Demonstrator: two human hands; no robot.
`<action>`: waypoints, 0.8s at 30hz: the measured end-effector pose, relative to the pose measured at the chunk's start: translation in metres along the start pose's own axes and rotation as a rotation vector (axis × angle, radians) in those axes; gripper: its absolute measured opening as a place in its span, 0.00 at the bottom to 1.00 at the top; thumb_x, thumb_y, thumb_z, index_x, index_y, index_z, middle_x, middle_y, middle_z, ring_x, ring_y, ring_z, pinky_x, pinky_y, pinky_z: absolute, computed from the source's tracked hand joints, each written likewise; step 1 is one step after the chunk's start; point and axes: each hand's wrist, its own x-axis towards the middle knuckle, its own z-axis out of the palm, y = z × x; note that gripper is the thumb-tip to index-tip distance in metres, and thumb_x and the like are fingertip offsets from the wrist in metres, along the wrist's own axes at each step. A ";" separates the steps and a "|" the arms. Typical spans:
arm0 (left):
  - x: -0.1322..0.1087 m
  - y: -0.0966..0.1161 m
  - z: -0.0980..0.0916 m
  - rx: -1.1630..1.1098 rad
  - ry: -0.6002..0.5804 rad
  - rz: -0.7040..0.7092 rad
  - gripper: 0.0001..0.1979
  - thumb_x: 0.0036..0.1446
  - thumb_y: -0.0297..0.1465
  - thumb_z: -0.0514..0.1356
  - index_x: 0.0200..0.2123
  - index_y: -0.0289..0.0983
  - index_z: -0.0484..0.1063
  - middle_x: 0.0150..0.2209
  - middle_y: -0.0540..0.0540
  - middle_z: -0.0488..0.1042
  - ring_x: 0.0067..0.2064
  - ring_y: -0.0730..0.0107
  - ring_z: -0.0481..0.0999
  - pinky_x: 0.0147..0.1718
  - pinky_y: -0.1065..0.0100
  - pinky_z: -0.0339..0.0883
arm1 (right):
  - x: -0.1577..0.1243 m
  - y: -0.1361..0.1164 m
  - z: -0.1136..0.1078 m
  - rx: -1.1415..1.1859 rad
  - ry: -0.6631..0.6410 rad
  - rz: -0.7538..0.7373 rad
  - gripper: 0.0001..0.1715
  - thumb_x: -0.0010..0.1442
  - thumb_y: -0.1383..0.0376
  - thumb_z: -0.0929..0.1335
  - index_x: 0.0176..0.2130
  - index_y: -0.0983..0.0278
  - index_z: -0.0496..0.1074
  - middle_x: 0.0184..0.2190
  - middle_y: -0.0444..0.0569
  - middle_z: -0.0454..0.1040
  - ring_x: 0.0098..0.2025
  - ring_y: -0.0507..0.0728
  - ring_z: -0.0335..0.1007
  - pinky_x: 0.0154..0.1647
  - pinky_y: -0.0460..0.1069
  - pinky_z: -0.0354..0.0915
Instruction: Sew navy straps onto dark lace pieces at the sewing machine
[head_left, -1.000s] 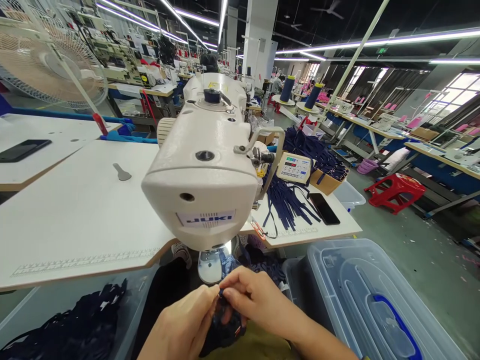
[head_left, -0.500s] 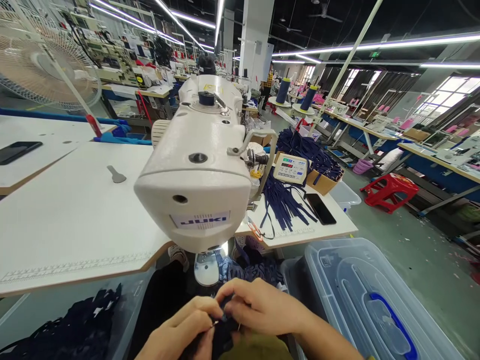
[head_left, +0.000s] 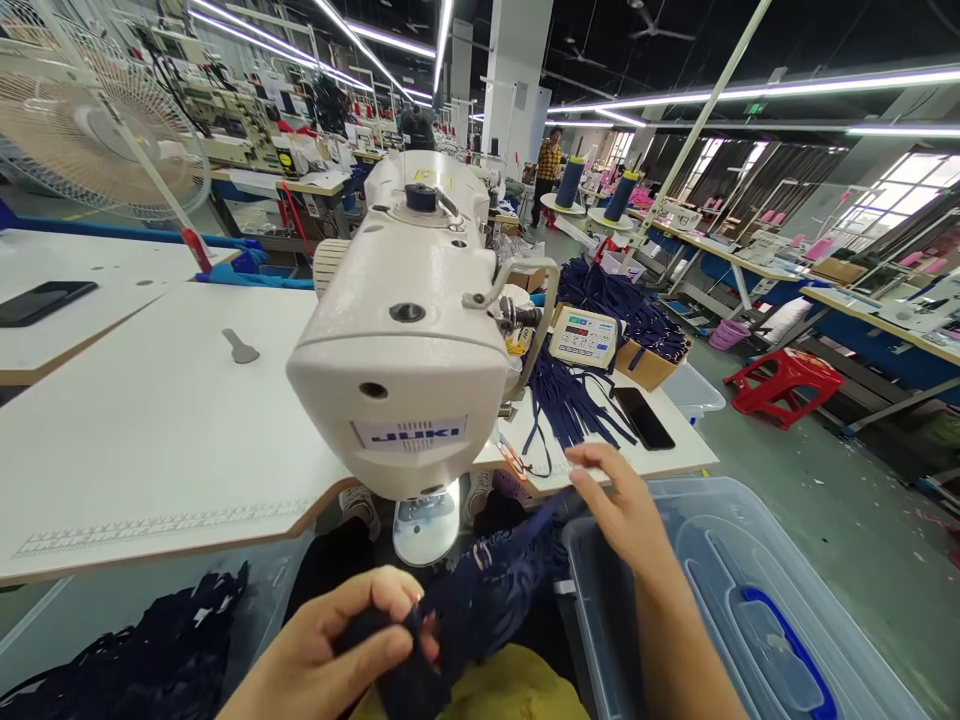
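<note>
My left hand (head_left: pixel 349 640) pinches a dark navy fabric piece (head_left: pixel 420 665) low in front of me. My right hand (head_left: pixel 619 510) is open, its fingers apart, reaching over the table's front edge close to a bundle of navy straps (head_left: pixel 574 400). More gathered navy fabric (head_left: pixel 499 575) lies between my hands and below the machine. Above it stands a white sewing machine (head_left: pixel 397 370), its small round-ended bed (head_left: pixel 426 535) lit from above. Orange-handled snips (head_left: pixel 512 457) lie left of the straps.
A black phone (head_left: pixel 643 418) and a control panel (head_left: pixel 583 338) sit by the straps. A lidded clear bin (head_left: pixel 720 560) stands at right; another bin (head_left: pixel 274 600) holds dark fabric at left. A metal plate (head_left: pixel 241 347) lies on the white table (head_left: pixel 150 430). A person (head_left: pixel 547 175) stands far back.
My hands were close together over the fabric and have separated. My right hand has let go and moved right and up toward the straps; my left hand has shifted left, still gripping fabric.
</note>
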 end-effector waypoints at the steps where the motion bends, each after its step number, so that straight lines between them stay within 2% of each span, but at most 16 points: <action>1: 0.004 0.002 0.004 0.041 0.099 -0.033 0.15 0.49 0.47 0.62 0.27 0.40 0.71 0.30 0.49 0.75 0.34 0.68 0.74 0.35 0.70 0.69 | 0.001 -0.005 0.007 -0.053 0.002 -0.037 0.09 0.60 0.61 0.67 0.41 0.60 0.74 0.38 0.50 0.74 0.39 0.55 0.71 0.34 0.47 0.66; 2: 0.008 0.003 0.008 0.085 0.189 -0.055 0.15 0.49 0.47 0.62 0.27 0.41 0.72 0.31 0.50 0.75 0.35 0.67 0.74 0.36 0.71 0.69 | -0.001 -0.010 0.014 -0.053 -0.027 -0.067 0.09 0.63 0.61 0.66 0.41 0.60 0.74 0.39 0.49 0.75 0.42 0.55 0.70 0.38 0.47 0.66; 3: 0.011 0.003 0.011 0.124 0.244 -0.062 0.15 0.48 0.47 0.62 0.28 0.41 0.72 0.33 0.50 0.76 0.37 0.67 0.74 0.38 0.71 0.69 | -0.004 -0.015 0.021 -0.024 -0.111 -0.085 0.10 0.65 0.61 0.63 0.40 0.60 0.74 0.38 0.48 0.75 0.41 0.54 0.71 0.39 0.46 0.66; 5: 0.015 0.002 0.015 0.175 0.255 -0.032 0.16 0.47 0.48 0.62 0.30 0.41 0.72 0.36 0.49 0.76 0.39 0.66 0.75 0.38 0.71 0.69 | -0.015 -0.023 0.035 0.048 -0.390 -0.097 0.15 0.68 0.61 0.60 0.39 0.60 0.74 0.35 0.46 0.77 0.39 0.52 0.72 0.42 0.46 0.65; 7: 0.019 0.000 0.018 0.215 0.262 0.023 0.16 0.47 0.48 0.63 0.30 0.41 0.71 0.35 0.49 0.76 0.37 0.67 0.75 0.36 0.72 0.70 | -0.028 -0.028 0.051 0.082 -0.609 -0.109 0.18 0.68 0.57 0.59 0.43 0.61 0.74 0.40 0.48 0.77 0.43 0.54 0.71 0.46 0.47 0.64; 9: 0.021 -0.003 0.021 0.266 0.312 0.095 0.16 0.46 0.47 0.64 0.29 0.41 0.70 0.32 0.50 0.76 0.34 0.68 0.75 0.33 0.74 0.71 | -0.038 -0.030 0.068 0.147 -0.670 -0.101 0.24 0.68 0.52 0.57 0.45 0.62 0.74 0.42 0.51 0.75 0.44 0.56 0.70 0.48 0.49 0.63; 12: 0.022 -0.009 0.025 0.336 0.345 0.194 0.14 0.48 0.45 0.63 0.27 0.41 0.69 0.29 0.52 0.76 0.33 0.71 0.76 0.32 0.76 0.70 | -0.048 -0.026 0.089 0.313 -0.564 -0.051 0.28 0.66 0.47 0.57 0.45 0.62 0.74 0.39 0.50 0.72 0.43 0.56 0.68 0.46 0.49 0.63; 15: 0.021 -0.016 0.028 0.426 0.352 0.257 0.11 0.51 0.43 0.61 0.29 0.42 0.70 0.31 0.52 0.77 0.34 0.72 0.77 0.33 0.78 0.70 | -0.053 -0.019 0.102 0.492 -0.372 0.050 0.18 0.61 0.51 0.66 0.43 0.60 0.74 0.38 0.48 0.70 0.42 0.55 0.67 0.44 0.48 0.63; 18: 0.018 -0.020 0.032 0.487 0.343 0.302 0.09 0.54 0.42 0.59 0.33 0.43 0.71 0.33 0.53 0.78 0.33 0.74 0.77 0.32 0.79 0.69 | -0.054 -0.015 0.109 0.589 -0.256 0.125 0.10 0.59 0.56 0.70 0.36 0.61 0.74 0.34 0.45 0.68 0.37 0.53 0.67 0.37 0.45 0.64; 22: 0.016 -0.018 0.038 0.466 0.391 0.291 0.09 0.57 0.42 0.56 0.34 0.43 0.69 0.33 0.54 0.77 0.25 0.78 0.72 0.26 0.79 0.68 | -0.055 -0.014 0.114 0.600 -0.162 0.094 0.09 0.59 0.57 0.69 0.34 0.60 0.74 0.31 0.46 0.71 0.35 0.54 0.68 0.36 0.47 0.65; 24: 0.016 -0.019 0.039 0.524 0.434 0.357 0.08 0.57 0.40 0.58 0.34 0.43 0.68 0.32 0.54 0.76 0.25 0.79 0.73 0.25 0.80 0.68 | -0.056 -0.013 0.116 0.597 -0.152 0.066 0.08 0.59 0.57 0.69 0.34 0.59 0.75 0.31 0.46 0.72 0.34 0.54 0.69 0.36 0.48 0.66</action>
